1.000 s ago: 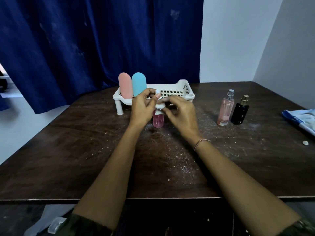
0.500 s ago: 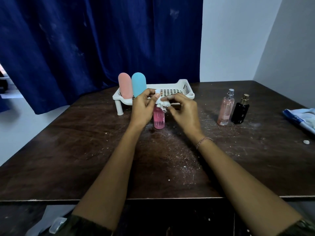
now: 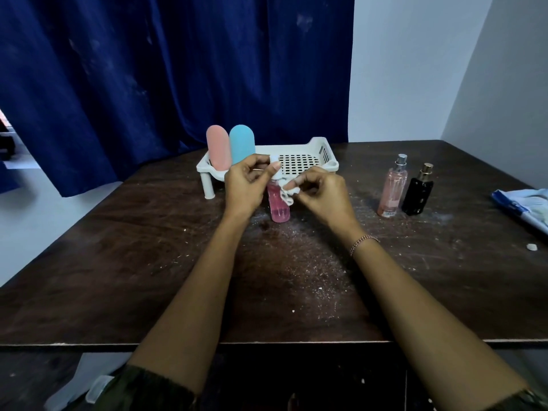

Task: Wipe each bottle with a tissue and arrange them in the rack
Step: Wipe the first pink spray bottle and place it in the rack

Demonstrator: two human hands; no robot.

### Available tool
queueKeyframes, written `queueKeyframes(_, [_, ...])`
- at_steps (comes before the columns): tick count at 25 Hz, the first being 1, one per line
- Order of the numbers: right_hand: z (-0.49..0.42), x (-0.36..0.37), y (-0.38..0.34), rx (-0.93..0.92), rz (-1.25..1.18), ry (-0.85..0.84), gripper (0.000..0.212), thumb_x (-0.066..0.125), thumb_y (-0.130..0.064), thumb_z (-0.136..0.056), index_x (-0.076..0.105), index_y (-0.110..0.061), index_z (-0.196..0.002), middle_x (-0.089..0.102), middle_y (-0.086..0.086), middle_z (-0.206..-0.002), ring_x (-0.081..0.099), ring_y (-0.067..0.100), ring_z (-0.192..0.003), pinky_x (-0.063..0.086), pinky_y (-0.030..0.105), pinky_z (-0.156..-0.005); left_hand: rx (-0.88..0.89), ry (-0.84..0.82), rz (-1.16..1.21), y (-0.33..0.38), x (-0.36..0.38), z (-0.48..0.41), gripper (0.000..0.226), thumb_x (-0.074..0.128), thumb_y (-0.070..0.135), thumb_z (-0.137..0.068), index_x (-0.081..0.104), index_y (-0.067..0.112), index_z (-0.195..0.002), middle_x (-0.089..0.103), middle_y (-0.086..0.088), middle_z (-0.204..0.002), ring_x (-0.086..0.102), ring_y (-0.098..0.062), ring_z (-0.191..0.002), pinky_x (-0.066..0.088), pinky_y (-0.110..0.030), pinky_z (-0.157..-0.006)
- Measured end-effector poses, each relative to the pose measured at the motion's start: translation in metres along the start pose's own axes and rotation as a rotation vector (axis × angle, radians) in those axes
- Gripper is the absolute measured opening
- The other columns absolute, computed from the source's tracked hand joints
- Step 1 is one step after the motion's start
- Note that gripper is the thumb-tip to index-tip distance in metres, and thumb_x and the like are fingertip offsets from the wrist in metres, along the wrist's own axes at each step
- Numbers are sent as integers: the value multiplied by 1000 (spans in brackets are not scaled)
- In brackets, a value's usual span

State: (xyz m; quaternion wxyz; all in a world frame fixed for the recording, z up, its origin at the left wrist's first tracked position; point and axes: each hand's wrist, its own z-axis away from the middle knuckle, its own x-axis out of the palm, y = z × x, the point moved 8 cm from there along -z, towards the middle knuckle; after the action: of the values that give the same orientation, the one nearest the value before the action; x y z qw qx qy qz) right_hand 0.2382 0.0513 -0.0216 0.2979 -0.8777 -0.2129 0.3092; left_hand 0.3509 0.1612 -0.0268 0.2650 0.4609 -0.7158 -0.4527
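My two bare forearms reach out over the scratched, dust-flecked dark wooden table [image 3: 148,277], a thin beaded bracelet [image 3: 364,244] on my right wrist. My left hand [image 3: 247,185] pinches the white cap of the small clear bottle of bright pink liquid [image 3: 278,207] between thumb and fingers, holding it upright just in front of the rack. My right hand [image 3: 321,194] is curled, its fingertips pinching the crumpled white tissue [image 3: 289,191] against the bottle's shoulder. Half a second ago the tissue sat bunched higher, up around the cap; it is lower on the right side of the bottle now, and more of the pink body shows beneath my hands than a second ago, when my fingers covered most of it. I cannot tell whether the bottle's base touches the table.

Off to the right, well apart from my hands, a tall pale pink spray bottle with a silver nozzle [image 3: 392,188] and a squat black bottle with a gold cap [image 3: 417,192] stand side by side, just beside each other. Nearer the right edge lies a blue-and-white plastic packet [image 3: 525,207].

Behind my hands stands the white plastic rack with a perforated floor and short legs [image 3: 321,151]. At its left end a rounded matte pink bottle [image 3: 218,149] and a rounded matte blue bottle [image 3: 241,143] stand upright, touching. A dark blue curtain [image 3: 148,69] hangs behind.
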Motion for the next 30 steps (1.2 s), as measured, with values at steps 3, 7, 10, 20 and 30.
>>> queueKeyframes(3, [3,2,-10,-90,36,-4,16,71,2,-75,72,-7,-88,62,-2,-87,61,12,-80,51,18,-78,-28,9,28,-5,0,-1,15,70,18,-81,63,14,-94,68,-9,-93,64,-13,-80,52,-20,-67])
queueKeyframes(7, [1,3,-5,-34,58,-32,16,74,-2,-74,73,-7,-89,63,-3,-87,58,7,-80,50,18,-81,-36,26,32,-9,0,-4,16,71,19,-81,64,13,-93,68,-11,-94,64,-16,-81,54,-23,-69])
queueKeyframes(10, [4,9,-7,-47,146,-117,16,74,-1,-74,73,-6,-89,65,2,-89,58,10,-81,50,25,-84,-61,65,74,-12,-3,-5,18,71,20,-81,64,12,-94,67,-12,-96,64,-15,-80,52,-18,-62])
queueKeyframes(20, [5,6,-15,-112,169,-47,16,73,-2,-74,72,-5,-90,65,5,-89,60,12,-79,53,25,-78,-62,64,96,-14,-1,-3,14,72,21,-80,63,15,-90,67,-9,-88,63,-15,-77,52,-24,-67])
queueKeyframes(30, [8,11,-18,-171,245,-74,18,70,-2,-78,70,-5,-95,59,6,-93,52,8,-86,49,26,-85,18,74,100,-10,3,-2,14,72,18,-80,58,21,-79,59,4,-77,53,-8,-71,46,-18,-65])
